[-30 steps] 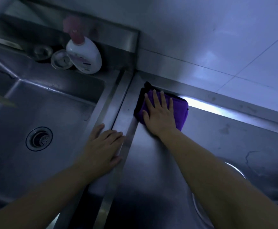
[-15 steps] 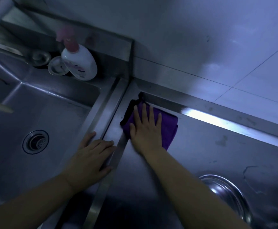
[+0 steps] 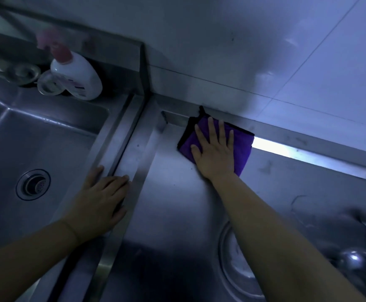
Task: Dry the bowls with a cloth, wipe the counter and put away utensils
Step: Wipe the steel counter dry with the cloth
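Head view looks steeply down, close over counter (image 3: 177, 203).

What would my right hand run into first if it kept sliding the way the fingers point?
Most likely the raised back edge of the counter, then the tiled wall. The right hand and cloth are nearly there.

Steel desk (image 3: 177, 205), raised rim along wall; purple cloth (image 3: 244, 149) flat at back edge, right hand (image 3: 215, 155) spread flat on it; left hand (image 3: 100, 203) flat on ridge beside sink (image 3: 47, 144); bowl (image 3: 232, 262) near front; soap bottle (image 3: 77, 76) on ledge behind sink
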Tool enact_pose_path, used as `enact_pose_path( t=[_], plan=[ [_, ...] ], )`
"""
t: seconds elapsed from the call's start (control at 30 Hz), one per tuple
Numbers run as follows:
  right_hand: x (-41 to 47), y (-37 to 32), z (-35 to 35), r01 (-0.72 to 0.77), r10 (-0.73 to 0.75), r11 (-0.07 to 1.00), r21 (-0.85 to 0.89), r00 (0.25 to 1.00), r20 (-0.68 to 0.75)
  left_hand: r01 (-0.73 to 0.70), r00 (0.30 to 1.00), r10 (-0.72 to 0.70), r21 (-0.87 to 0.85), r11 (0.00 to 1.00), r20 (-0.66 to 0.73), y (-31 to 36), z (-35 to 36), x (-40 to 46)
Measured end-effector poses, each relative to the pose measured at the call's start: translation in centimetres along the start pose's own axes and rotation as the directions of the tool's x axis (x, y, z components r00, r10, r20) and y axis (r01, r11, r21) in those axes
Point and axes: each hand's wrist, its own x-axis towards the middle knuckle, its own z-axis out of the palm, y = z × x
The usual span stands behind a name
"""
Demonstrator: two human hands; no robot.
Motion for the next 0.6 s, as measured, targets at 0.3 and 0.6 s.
enact_pose_path(
  t=[0.3, 0.6],
  plan=[
    [-4.4, 9.8, -1.4, -0.374, 0.374, 0.927, 0.018, 0.927, 0.015, -0.014, 0.999, 0.016, 0.053, 0.998, -0.043, 0.6, 0.9, 0.1],
    [-8.0, 12.2, -1.4, -0.750, 0.747, 0.661, 0.002, 0.659, 0.092, -0.040, 0.998, 0.041, 0.017, 0.999, -0.047, -0.3, 1.3, 0.2]
  ],
)
